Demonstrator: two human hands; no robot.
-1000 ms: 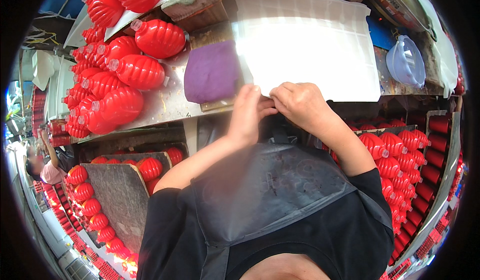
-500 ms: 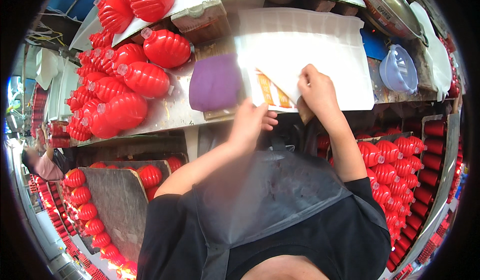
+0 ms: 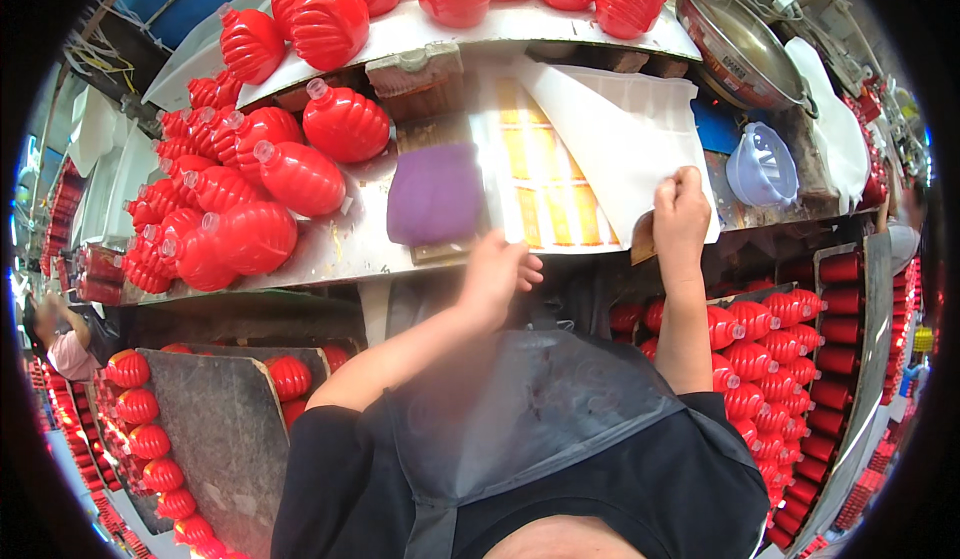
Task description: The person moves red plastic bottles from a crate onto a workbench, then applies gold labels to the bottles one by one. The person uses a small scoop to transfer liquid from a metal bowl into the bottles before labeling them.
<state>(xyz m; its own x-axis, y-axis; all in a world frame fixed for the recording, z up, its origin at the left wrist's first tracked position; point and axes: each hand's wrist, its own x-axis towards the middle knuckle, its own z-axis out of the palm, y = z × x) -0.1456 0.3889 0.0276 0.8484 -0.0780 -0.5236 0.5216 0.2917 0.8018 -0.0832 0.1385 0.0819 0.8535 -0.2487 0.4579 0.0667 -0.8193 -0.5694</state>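
Note:
A white backing sheet [image 3: 640, 139] is folded back diagonally from a sheet of yellow-orange labels [image 3: 548, 174]. My right hand [image 3: 683, 209] is closed in a pinch on the backing sheet's near right edge. A brown corner piece [image 3: 643, 239] shows beside its fingers; what it belongs to is unclear. At the label sheet's near left corner is my left hand [image 3: 497, 277], fingers loosely apart and nothing visible in them. I cannot tell whether it touches the sheet. Just left of the sheet lies a folded purple cloth [image 3: 434, 194] on a wooden board [image 3: 440, 133].
Red ribbed plastic bottles [image 3: 301, 177] crowd the bench's left side, with more on the raised white shelf [image 3: 420, 31]. A blue-lilac plastic basket [image 3: 762, 166] and a large metal pan [image 3: 735, 44] stand right. Racked red bottles [image 3: 765, 349] flank me. Another person [image 3: 68, 344] is far left.
My right hand has moved right with the sheet's edge, and far more of the yellow-orange labels shows. My left hand stays near the same corner. The view has shifted slightly.

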